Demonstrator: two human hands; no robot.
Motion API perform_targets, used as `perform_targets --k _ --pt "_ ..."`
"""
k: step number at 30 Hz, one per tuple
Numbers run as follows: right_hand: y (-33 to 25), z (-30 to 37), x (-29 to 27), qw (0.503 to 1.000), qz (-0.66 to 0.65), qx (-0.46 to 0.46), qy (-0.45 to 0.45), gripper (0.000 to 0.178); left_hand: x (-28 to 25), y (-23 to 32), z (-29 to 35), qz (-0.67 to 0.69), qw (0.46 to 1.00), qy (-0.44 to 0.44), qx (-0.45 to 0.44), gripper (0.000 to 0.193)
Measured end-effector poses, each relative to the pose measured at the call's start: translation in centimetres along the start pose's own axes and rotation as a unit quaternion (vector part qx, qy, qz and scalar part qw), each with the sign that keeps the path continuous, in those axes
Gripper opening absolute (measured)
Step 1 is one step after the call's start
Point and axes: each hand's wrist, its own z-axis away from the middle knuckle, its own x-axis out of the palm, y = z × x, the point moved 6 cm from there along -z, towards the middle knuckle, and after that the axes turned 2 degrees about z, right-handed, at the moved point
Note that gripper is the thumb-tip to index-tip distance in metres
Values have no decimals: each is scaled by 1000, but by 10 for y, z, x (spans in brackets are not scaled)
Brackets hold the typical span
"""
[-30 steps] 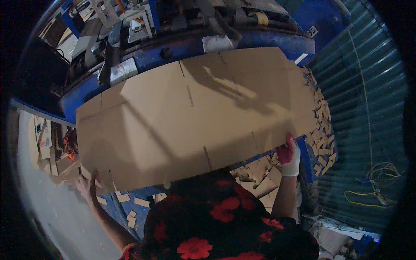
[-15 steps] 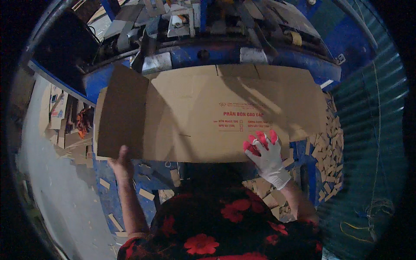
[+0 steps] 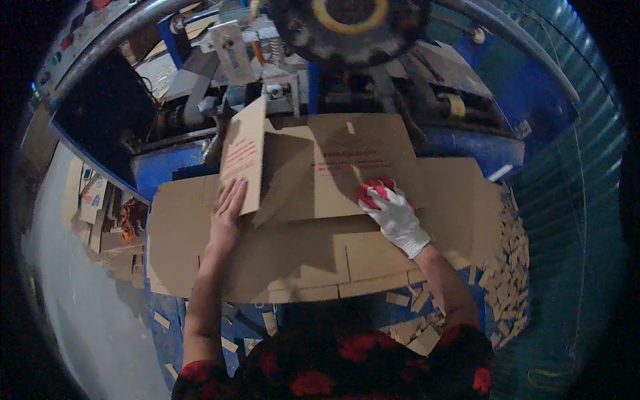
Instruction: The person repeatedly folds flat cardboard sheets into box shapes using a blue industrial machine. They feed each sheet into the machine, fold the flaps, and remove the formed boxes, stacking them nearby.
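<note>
A printed carton blank [image 3: 333, 170] lies half-folded on a stack of flat cardboard [image 3: 280, 260] on the bench, its long axis running left to right in front of the blue machine [image 3: 467, 143]. The bare left hand [image 3: 228, 207] tips the raised side flap [image 3: 244, 153] up with open fingers (no closed grip). The gloved right hand [image 3: 390, 207] presses flat on the panel, holding nothing.

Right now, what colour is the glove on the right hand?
White glove with red fingertips, pressing on the folded cardboard sheet; the head view shows it best.
</note>
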Motion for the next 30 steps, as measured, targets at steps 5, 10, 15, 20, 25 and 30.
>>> perform_targets --k 5,10,15,20,25,30 --pt "62 -76 39 998 60 13 -17 49 52 -62 -82 -88 995 -11 35 62" --pt "128 -148 68 983 128 112 -71 47 87 -93 -167 -116 978 48 -168 59" --pt "141 -87 36 977 70 200 2 48 42 -57 -73 -109 993 18 -49 54" --pt "103 90 -11 937 38 345 -45 54 -107 -82 122 -319 890 63 -321 50" --pt "26 193 -52 921 91 362 -108 61 -135 -95 217 -205 787 -108 -572 76" --pt "-13 291 -99 803 211 556 -29 79 -146 -108 263 -274 824 -109 -484 85"
